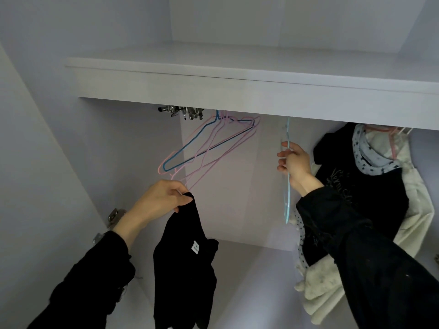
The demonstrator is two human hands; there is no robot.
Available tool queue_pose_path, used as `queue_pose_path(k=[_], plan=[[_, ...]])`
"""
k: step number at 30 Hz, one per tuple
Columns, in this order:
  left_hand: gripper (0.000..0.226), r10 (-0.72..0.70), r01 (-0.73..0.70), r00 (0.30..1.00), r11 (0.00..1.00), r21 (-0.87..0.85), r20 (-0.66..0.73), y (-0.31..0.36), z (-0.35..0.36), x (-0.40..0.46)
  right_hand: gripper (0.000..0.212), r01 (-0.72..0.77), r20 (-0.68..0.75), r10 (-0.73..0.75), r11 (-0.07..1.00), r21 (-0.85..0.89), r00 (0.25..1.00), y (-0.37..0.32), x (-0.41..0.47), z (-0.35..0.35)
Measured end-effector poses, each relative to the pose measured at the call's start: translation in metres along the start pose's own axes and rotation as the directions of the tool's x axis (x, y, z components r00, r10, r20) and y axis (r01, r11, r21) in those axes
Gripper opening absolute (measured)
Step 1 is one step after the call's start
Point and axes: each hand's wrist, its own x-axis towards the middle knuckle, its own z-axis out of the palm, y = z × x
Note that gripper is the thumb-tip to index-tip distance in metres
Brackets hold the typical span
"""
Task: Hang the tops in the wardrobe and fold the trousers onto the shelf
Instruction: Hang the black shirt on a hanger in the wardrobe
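I was mid-hanging: my left hand (166, 198) pinched the limp black fabric top (185, 264), my right hand (293, 163) gripped the light-blue wire hanger (288, 200) to the right, which I judged needed threading into the neckline next.

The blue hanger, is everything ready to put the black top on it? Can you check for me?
1. Right hand grips the light blue hanger: ok.
2. Left hand pinches the black top: ok.
3. Hanger off the rail: cannot tell, its hook is hidden behind the shelf.
4. Top's neck opening found: cannot tell.
5. Free space beside the hung clothes: ok.
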Motion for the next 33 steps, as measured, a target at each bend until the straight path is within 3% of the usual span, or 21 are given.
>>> queue_pose_path(k=[8, 14, 19, 22, 25, 29, 31, 33], plan=[[0.022, 0.021, -0.019, 0.999, 0.999, -0.046, 0.041, 0.004, 0.025, 0.004, 0.046, 0.109, -0.002, -0.109, 0.993, -0.04, 0.994, -0.01, -0.002, -0.02], [0.022, 0.034, -0.035, 0.999, 0.996, -0.078, -0.016, 0.008, 0.028, 0.005, 0.05, 0.184, 0.019, -0.183, 0.974, -0.135, 0.983, -0.011, -0.003, -0.027], [0.025, 0.117, -0.111, 0.98, 0.993, 0.051, -0.161, 0.02, 0.043, 0.001, 0.017, -0.056, -0.072, 0.052, 0.996, -0.064, 0.996, 0.031, -0.021, -0.051], [0.024, 0.128, -0.118, 0.974, 0.991, 0.067, -0.188, 0.026, 0.052, 0.0, 0.026, -0.178, -0.078, 0.17, 0.978, -0.105, 0.982, 0.061, -0.036, -0.079], [0.02, 0.01, -0.03, 0.993, 0.985, -0.169, -0.114, 0.027, 0.063, -0.001, 0.035, -0.144, 0.008, 0.144, 0.989, -0.039, 0.99, 0.085, -0.057, -0.109], [0.013, -0.188, 0.202, 0.979, 0.81, -0.55, 0.082, 0.031, 0.077, -0.004, 0.044, -0.101, 0.161, 0.09, 0.993, 0.058, 0.983, 0.11, -0.082, -0.14], [0.013, -0.227, 0.265, 0.964, 0.74, -0.618, 0.142, 0.033, 0.082, -0.001, 0.034, -0.154, 0.201, 0.154, 0.988, -0.015, 0.967, 0.116, -0.086, -0.149], [0.015, -0.226, 0.28, 0.96, 0.765, -0.581, 0.165, 0.036, 0.087, 0.0, 0.037, -0.182, 0.171, 0.21, 0.97, -0.164, 0.963, 0.12, -0.086, -0.155]])
